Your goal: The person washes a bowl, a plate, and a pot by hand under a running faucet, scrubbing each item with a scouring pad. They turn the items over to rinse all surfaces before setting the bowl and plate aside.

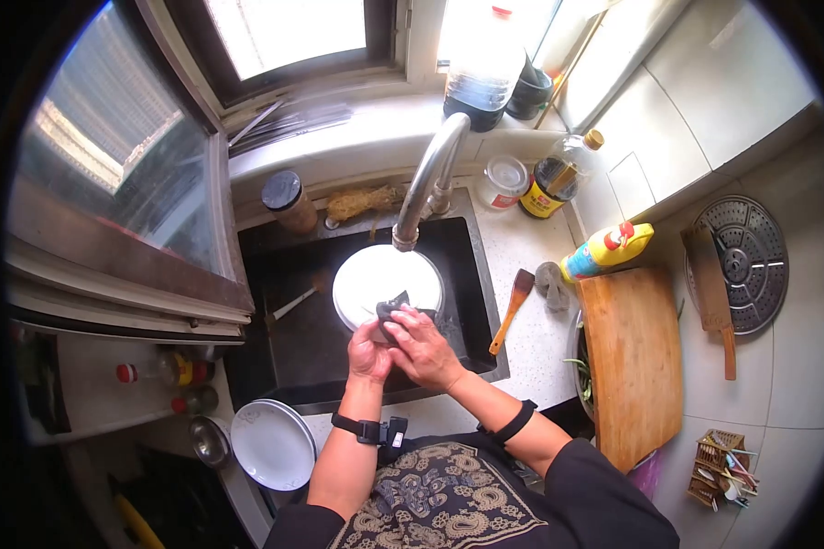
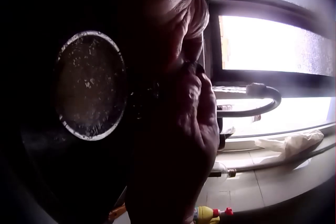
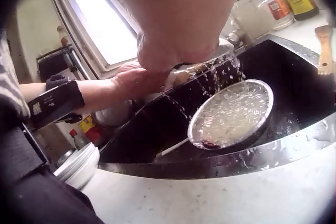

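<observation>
Wringing step, I judged: left hand (image 1: 369, 352) and right hand (image 1: 423, 349) were clenched together around the dark wet cloth (image 1: 395, 307) at frame centre, above the water-filled bowl (image 1: 366, 274) in the sink (image 1: 293, 343); the next move probably called for loosening that squeeze without dropping it.

Daylight, single source: window (image 1: 284, 32) beyond the gripped cloth (image 1: 395, 306), blown out to white. Head view: fisheye, edges bent, black vignette. Left wrist view: left hand (image 2: 176, 140) a backlit, near-black silhouette; bowl (image 2: 90, 85) left of the grip dim, grainy. Right wrist view: right hand (image 3: 178, 19) too close, soft; wet highlights glare below the grip.
</observation>
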Action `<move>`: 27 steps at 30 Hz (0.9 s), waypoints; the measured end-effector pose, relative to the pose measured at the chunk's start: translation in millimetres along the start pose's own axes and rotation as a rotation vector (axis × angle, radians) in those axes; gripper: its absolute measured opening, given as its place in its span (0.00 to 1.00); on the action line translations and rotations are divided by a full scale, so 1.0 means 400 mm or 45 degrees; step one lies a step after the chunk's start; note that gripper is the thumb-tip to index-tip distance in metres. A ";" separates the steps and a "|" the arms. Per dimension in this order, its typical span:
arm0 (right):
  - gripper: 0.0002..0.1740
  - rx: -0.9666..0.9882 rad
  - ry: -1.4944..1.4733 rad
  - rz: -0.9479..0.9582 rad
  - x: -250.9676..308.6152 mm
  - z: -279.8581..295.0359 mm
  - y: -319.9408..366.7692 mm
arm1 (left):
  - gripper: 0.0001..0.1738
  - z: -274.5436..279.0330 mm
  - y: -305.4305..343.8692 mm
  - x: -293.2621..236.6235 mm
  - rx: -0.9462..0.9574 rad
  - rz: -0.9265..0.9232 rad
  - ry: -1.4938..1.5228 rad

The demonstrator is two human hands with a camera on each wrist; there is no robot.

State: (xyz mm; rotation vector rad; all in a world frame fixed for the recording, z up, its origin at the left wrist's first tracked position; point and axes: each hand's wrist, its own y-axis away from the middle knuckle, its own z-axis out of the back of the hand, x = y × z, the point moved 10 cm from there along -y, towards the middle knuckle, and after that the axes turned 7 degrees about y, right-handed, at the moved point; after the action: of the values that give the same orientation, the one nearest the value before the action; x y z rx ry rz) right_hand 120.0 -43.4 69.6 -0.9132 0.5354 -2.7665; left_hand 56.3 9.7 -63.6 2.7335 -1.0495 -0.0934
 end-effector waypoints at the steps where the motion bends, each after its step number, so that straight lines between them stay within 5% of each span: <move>1: 0.25 -0.055 -0.004 -0.052 -0.025 0.004 0.003 | 0.26 0.023 0.004 -0.027 -0.131 -0.117 -0.139; 6: 0.24 -0.340 -0.356 -0.757 -0.328 -0.025 -0.001 | 0.30 -0.061 0.042 -0.038 -0.150 -0.115 -0.427; 8: 0.24 -0.196 -0.626 -1.088 -0.455 -0.071 -0.024 | 0.31 -0.080 0.047 -0.021 -0.122 -0.037 -0.592; 11: 0.22 0.116 -0.384 -0.994 -0.427 -0.046 -0.127 | 0.30 -0.070 0.039 0.009 -0.128 0.188 -0.851; 14: 0.17 0.160 -0.473 -0.755 -0.279 -0.055 -0.179 | 0.30 -0.052 0.030 0.019 -0.163 0.378 -1.016; 15: 0.15 0.108 -0.388 -0.473 -0.222 -0.053 -0.196 | 0.30 -0.047 0.024 0.023 -0.178 0.437 -1.055; 18: 0.09 0.113 -0.205 0.083 -0.060 -0.063 -0.158 | 0.31 -0.073 0.008 0.005 -0.233 0.181 -1.038; 20: 0.08 0.107 -0.215 0.150 -0.032 -0.065 -0.140 | 0.33 -0.062 0.001 -0.003 -0.129 0.183 -1.058; 23: 0.13 -0.006 -0.081 0.027 -0.094 -0.050 -0.174 | 0.30 -0.068 0.008 -0.010 -0.082 0.123 -1.103; 27: 0.21 0.053 -0.391 -0.936 -0.371 -0.105 -0.158 | 0.21 -0.060 0.033 -0.022 -0.207 0.211 -1.101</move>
State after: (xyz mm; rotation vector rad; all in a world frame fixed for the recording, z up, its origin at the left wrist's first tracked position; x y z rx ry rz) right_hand 209.0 67.4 -17.0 -1.7765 0.0867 -3.1061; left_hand 44.4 10.1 -37.3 2.4364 -1.3546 -1.3513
